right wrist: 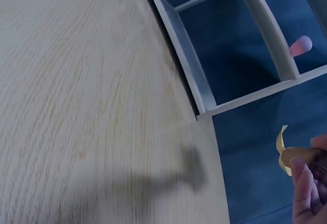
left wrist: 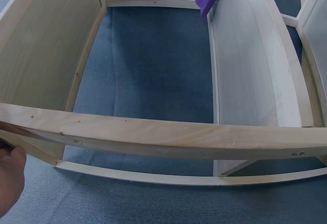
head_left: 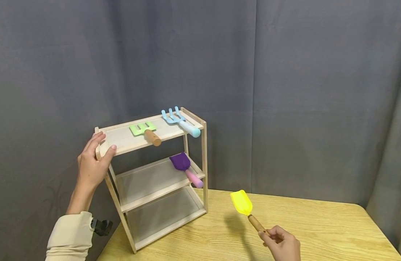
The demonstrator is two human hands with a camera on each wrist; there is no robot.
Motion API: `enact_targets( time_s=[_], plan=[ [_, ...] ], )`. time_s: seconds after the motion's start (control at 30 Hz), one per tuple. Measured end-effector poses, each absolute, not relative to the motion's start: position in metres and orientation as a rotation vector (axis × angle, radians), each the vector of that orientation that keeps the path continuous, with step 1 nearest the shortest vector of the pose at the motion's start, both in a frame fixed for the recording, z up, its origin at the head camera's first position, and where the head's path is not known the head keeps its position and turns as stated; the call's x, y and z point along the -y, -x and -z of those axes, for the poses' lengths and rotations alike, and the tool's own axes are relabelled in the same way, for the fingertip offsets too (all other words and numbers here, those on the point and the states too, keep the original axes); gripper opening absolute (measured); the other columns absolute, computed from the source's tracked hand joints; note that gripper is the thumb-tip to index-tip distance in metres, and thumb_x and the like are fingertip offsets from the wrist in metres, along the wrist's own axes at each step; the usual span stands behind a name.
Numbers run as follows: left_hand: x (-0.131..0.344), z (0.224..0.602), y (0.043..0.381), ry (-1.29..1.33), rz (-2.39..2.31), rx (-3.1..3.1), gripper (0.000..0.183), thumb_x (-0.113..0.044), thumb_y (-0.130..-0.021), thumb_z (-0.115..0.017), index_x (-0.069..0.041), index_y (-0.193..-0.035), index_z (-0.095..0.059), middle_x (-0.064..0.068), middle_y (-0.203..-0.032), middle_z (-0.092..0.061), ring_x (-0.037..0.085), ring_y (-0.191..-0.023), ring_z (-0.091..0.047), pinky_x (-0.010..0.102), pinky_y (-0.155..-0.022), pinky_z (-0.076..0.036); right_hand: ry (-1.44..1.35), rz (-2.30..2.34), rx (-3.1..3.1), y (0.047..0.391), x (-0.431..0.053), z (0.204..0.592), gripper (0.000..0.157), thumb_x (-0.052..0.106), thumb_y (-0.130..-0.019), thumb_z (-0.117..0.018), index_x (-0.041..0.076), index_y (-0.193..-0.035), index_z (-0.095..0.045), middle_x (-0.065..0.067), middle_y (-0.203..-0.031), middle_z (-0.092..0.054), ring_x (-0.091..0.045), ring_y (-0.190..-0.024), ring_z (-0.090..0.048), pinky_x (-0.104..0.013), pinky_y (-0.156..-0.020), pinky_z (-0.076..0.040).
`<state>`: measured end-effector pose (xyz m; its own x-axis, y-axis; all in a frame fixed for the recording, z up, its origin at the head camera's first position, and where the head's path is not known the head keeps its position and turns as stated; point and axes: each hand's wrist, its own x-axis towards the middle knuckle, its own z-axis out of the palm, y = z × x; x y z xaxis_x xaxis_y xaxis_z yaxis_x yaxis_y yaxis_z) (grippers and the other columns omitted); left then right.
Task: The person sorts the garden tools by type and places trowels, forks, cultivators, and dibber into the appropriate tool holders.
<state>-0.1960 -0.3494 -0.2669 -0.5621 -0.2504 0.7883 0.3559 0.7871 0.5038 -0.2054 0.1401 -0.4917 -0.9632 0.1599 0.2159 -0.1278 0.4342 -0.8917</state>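
My left hand [head_left: 92, 163] grips the upper left corner of a three-tier wooden shelf rack [head_left: 161, 189], thumb at the front and fingers over the end. In my right hand [head_left: 283, 244] a small yellow shovel [head_left: 242, 203] is pinched by its wooden handle, blade pointing up and away, above the table. On the top shelf lie a green fork [head_left: 143, 128] with a wooden handle and a light blue rake [head_left: 174, 119], their handles jutting over the front edge. A purple shovel [head_left: 180, 162] with a pink handle rests at the right of the middle shelf.
The rack stands on the left part of a light wooden table [head_left: 334, 224], whose right edge slopes off toward the corner. Grey curtain [head_left: 301, 90] hangs close behind. The bottom shelf [head_left: 166, 217] holds nothing visible.
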Motion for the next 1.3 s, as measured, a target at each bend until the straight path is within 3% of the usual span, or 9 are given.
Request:
enact_targets(
  time_s=[0.73, 1.3],
  plan=[
    [0.35, 0.268, 0.195, 0.07, 0.817, 2.019, 0.049, -0.017, -0.089, -0.066, 0.003, -0.132, -0.056, 0.014, -0.142, -0.049, 0.026, -0.136, -0.037, 0.038, -0.11, -0.026, 0.025, -1.635, 2.47, 0.18, -0.138, 0.458, 0.015, 0.013, -0.079, -0.08, 0.005, -0.074, -0.069, -0.002, -0.064, -0.067, -0.016, -0.051, -0.062, -0.027, -0.048, -0.051],
    [0.349, 0.266, 0.196, 0.086, 0.805, 2.019, 0.049, -0.018, -0.089, -0.066, 0.003, -0.132, -0.056, 0.013, -0.142, -0.049, 0.025, -0.136, -0.037, 0.039, -0.11, -0.027, -0.029, -1.738, 2.504, 0.161, -0.113, 0.441, 0.015, 0.012, -0.074, -0.083, 0.006, -0.07, -0.069, -0.003, -0.056, -0.061, -0.017, -0.047, -0.058, -0.025, -0.044, -0.046]
  ],
)
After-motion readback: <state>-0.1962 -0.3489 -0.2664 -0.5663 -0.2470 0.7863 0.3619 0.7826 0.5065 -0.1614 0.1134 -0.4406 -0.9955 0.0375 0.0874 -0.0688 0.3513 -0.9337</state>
